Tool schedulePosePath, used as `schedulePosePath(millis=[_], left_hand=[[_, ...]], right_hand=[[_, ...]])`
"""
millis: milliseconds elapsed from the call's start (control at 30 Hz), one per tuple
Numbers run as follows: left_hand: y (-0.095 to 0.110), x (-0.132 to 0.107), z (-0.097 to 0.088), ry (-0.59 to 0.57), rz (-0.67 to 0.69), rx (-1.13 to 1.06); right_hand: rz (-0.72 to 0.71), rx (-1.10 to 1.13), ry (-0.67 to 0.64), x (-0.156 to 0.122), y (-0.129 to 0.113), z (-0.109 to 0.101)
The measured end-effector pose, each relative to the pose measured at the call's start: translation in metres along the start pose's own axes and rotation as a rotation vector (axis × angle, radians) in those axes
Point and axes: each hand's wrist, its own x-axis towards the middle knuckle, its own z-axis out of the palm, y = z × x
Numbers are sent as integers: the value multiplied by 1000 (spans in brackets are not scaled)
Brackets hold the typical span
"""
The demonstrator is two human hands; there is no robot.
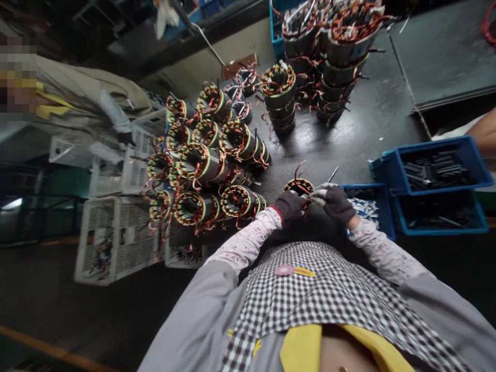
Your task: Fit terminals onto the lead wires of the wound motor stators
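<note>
A motor stator (pixel 298 185) with copper windings stands on the dark table (pixel 372 124) right in front of me. My left hand (pixel 289 206), in a dark glove, is closed against the stator's near rim. My right hand (pixel 334 202), also gloved, is closed in a pinch on a small white piece at the stator's right edge; I cannot make out what it is. A thin metal tool (pixel 332 174) lies just behind my right hand.
Several wound stators (pixel 205 170) lie piled at the left; more stand stacked (pixel 341 57) at the back. Blue bins (pixel 434 168) with dark parts sit at the right. White crates (pixel 116 237) stand left of the table. Another person (pixel 70 103) is at the far left.
</note>
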Motion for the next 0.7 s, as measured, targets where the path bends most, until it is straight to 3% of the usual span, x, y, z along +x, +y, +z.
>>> schedulePosePath(millis=[100, 167, 233, 333, 400, 500, 600, 700], left_hand=[[-1, -1, 0, 5, -3, 1], [-2, -1, 1, 14, 10, -12], [-4, -1, 2, 24, 23, -25], [-5, 1, 3, 31, 24, -29], [-5, 2, 4, 33, 25, -26], [-4, 4, 6, 52, 36, -23], [-2, 4, 9, 70, 35, -22], [-3, 2, 9, 63, 7, -34]], right_hand=[[232, 360, 241, 4, -2, 7], [199, 272, 306, -2, -2, 2], [37, -42, 215, -13, -1, -8], [-203, -431, -48, -23, 0, -21], [-301, -527, -152, -22, 0, -22], [-352, -524, -149, -15, 2, -15], [-288, -390, -53, -10, 6, -1], [-33, -85, 129, -8, 12, 17]])
